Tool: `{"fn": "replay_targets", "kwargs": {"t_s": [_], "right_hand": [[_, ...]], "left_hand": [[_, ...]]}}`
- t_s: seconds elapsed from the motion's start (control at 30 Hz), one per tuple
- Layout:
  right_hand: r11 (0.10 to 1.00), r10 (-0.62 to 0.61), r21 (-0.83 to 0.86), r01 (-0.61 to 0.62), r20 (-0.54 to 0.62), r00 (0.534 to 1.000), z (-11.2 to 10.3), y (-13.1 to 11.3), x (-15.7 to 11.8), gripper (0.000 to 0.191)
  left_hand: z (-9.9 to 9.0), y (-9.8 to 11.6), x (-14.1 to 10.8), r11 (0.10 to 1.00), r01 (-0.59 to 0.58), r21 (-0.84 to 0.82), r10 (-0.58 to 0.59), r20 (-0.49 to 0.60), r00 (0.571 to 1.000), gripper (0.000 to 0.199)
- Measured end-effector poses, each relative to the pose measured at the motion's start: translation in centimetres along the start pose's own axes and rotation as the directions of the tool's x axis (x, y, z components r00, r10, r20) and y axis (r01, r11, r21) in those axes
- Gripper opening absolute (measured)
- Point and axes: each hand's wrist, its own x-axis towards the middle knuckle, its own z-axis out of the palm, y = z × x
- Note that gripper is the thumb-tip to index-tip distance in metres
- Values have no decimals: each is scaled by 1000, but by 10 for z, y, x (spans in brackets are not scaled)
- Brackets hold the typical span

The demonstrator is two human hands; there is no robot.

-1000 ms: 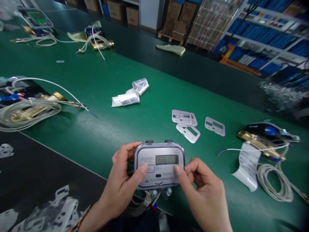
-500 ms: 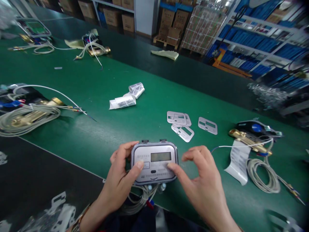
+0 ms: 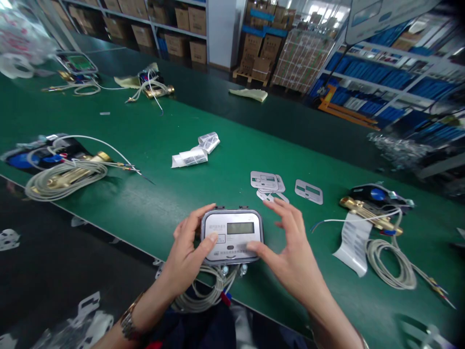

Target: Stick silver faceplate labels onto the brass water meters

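The meter box point(image 3: 232, 235) sits at the near edge of the table point(image 3: 167, 194). Flat plates point(image 3: 267, 182) lie just behind it. Wire coils point(image 3: 61, 177) lie far left, more wires point(image 3: 390, 261) right.

Right hand point(image 3: 290, 257) fingers uncurled, spread open; only thumb now touching meter point(image 3: 232, 235) face.

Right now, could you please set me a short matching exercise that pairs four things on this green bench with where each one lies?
Things:
1. meter unit
2. label strip
3. faceplates
4. yellow cloth

Places:
A. far edge of the bench
B. between left hand and right hand
C. just beyond the right hand's fingers
D. curled at mid-bench

Pairs: 1-B, 2-D, 3-C, 4-A
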Motion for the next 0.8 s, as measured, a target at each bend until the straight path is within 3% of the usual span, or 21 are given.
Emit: {"fn": "replay_targets", "kwargs": {"t_s": [0.07,0.1,0.17,0.27,0.33,0.43,0.5,0.53,0.6,0.7,0.77,0.8], "right_hand": [[973,51,212,-96,205,977,4,7,0,99],[944,43,302,-136,295,954,7,10,1,100],[884,19,428,-189,372,928,15,13,5,83],[822,105,505,-264,321,941,26,12,14,51],[800,171,524,-293,269,948,29,8,21,43],[747,233,569,-344,261,937,31,-1,31,45],[697,298,572,-433,318,900,33,-10,36,46],[672,332,565,-479,349,877,34,-17,38,46],[637,357,567,-522,384,852,39,-31,38,45],[633,305,609,-478,372,877,45,-47,32,52],[691,241,594,-411,347,906,47,-43,27,62],[728,212,567,-385,348,913,48,-37,25,65]], "left_hand": [[-1,2,2,999,21,-32,-19,68,998,64],[-1,3,3,997,33,-63,-26,109,994,71],[1,6,8,986,71,-150,-43,185,982,79],[5,9,19,936,159,-315,-104,186,977,54],[5,10,26,909,162,-384,-111,150,982,48],[-5,9,28,913,94,-397,-15,199,980,72],[-12,5,22,930,28,-365,61,229,971,99],[-16,2,19,938,-4,-345,83,212,974,110],[-22,-6,12,946,-50,-320,91,116,989,113],[-43,-23,8,948,-53,-314,19,-110,994,104],[-70,-34,9,956,-21,-294,-70,-297,952,91],[-87,-40,11,960,9,-278,-124,-397,910,81]]}}
